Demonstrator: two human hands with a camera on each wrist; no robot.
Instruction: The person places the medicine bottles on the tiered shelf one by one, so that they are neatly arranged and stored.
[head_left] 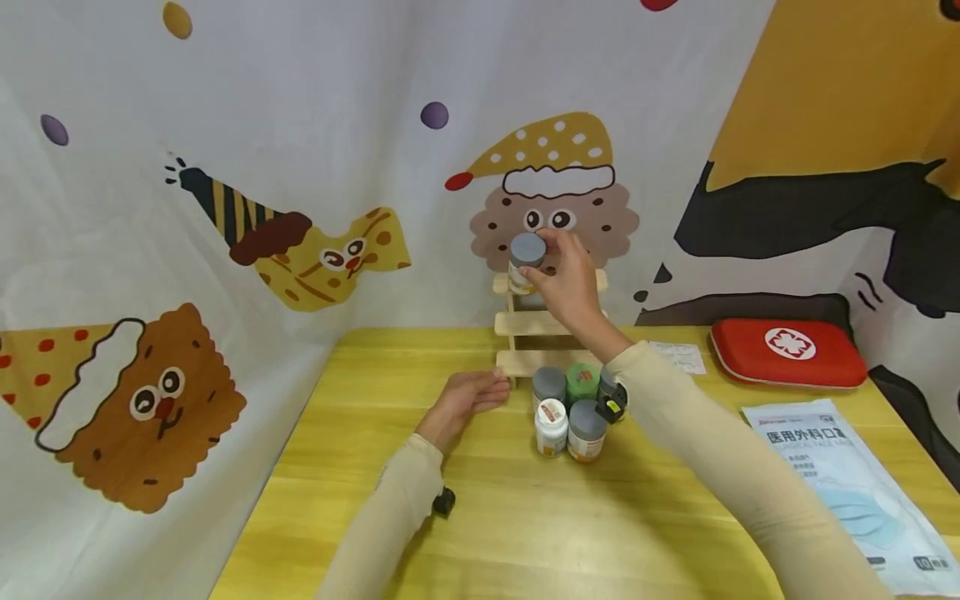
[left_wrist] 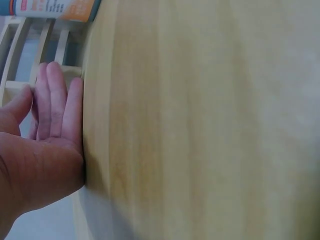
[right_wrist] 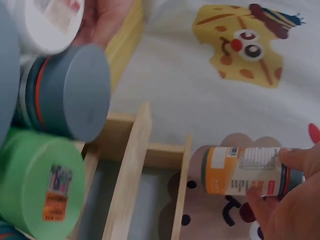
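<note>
My right hand (head_left: 572, 282) pinches a grey-capped pill bottle (head_left: 526, 252) between thumb and fingers, upright over the top step of a wooden tiered rack (head_left: 534, 323). An orange and white label wraps the bottle; a small gap shows below its base in the right wrist view. My left hand (head_left: 469, 395) rests on its side on the table with fingers straight, its fingertips by the rack's lower left end. In front of the rack stand several bottles: a white bottle (head_left: 551, 427), a green-capped bottle (head_left: 582, 382) and grey-capped ones, one of them (head_left: 587, 430) at the front.
At the right of the yellow wood table (head_left: 390, 383) lie a red first-aid case (head_left: 789, 353) and a pack of surgical masks (head_left: 851, 492). A slip of paper (head_left: 678, 357) lies beside the rack. A cartoon-printed cloth (head_left: 315, 100) hangs behind.
</note>
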